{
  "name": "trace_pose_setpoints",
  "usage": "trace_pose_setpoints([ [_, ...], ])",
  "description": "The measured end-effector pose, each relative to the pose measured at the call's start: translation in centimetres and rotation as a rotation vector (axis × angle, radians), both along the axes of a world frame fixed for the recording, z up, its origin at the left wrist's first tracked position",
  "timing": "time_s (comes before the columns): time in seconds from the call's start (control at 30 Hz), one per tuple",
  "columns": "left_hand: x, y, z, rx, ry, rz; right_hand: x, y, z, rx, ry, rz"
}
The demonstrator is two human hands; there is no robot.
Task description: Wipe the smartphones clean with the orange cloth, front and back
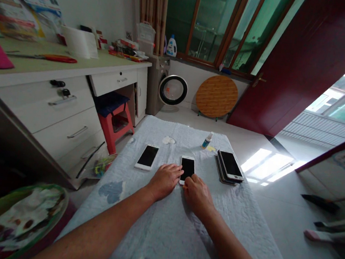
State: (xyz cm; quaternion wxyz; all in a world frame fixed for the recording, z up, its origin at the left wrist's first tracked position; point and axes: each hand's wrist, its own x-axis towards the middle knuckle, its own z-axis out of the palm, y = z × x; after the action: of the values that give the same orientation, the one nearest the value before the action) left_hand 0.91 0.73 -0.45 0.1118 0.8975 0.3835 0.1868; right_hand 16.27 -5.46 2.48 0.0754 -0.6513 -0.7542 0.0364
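Observation:
A white phone with a dark screen (188, 167) lies flat in the middle of a cloth-covered table (160, 236). My left hand (164, 181) rests palm down at its near left edge, fingers touching the side. My right hand (197, 193) lies at its near right corner, fingertips touching the bottom edge. Neither hand lifts it. Another white phone (147, 157) lies to the left. A stack of phones (229, 166) sits to the right.
A small dropper bottle (206, 141) and white wipes (169, 140) lie at the table's far end. A desk with drawers (60, 104) and a red stool (113, 118) stand on the left. A green bin (9, 219) with waste sits near left. Brooms (330, 224) lie at right.

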Motion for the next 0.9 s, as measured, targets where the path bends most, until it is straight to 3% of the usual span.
trace_pose_setpoints([
  [0.3,-0.3,-0.2,0.5,0.001,0.006,-0.029,-2.1,0.2,0.5,0.054,0.004,0.064],
  [0.67,-0.3,0.0,-0.1,0.023,-0.010,-0.024,2.3,-0.5,0.9,-0.098,-0.057,-0.112],
  [0.9,-0.3,0.0,-0.2,0.021,-0.021,-0.021,3.0,-0.2,1.2,-0.135,-0.105,-0.174],
])
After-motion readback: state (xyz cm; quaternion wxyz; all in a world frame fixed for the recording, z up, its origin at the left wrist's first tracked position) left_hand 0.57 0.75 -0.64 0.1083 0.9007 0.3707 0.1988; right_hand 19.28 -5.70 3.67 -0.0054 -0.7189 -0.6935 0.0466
